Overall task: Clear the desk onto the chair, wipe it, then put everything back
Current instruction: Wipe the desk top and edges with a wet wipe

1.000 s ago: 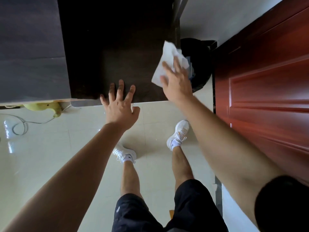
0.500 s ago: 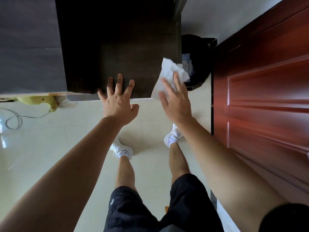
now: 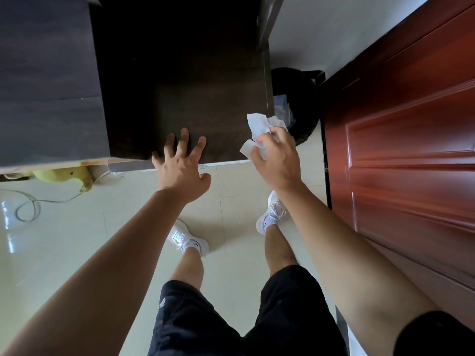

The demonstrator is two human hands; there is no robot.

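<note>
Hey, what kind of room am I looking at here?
Probably a room in a home, perhaps a bedroom or study: a dark wooden desk, a red-brown panelled door right beside it, a black-lined waste bin between them, and glossy pale floor tiles.

Glossy cream floor tiles (image 3: 64,253) are reflecting bright light at far left. A red-brown panelled door (image 3: 411,150) is standing along the right side, meeting a white wall (image 3: 334,29). A black bin (image 3: 303,104) is sitting in that corner, just beside the dark wooden desk (image 3: 205,98). A white cable (image 3: 28,209) is looping across the floor near a yellow-green object (image 3: 64,176).
</note>
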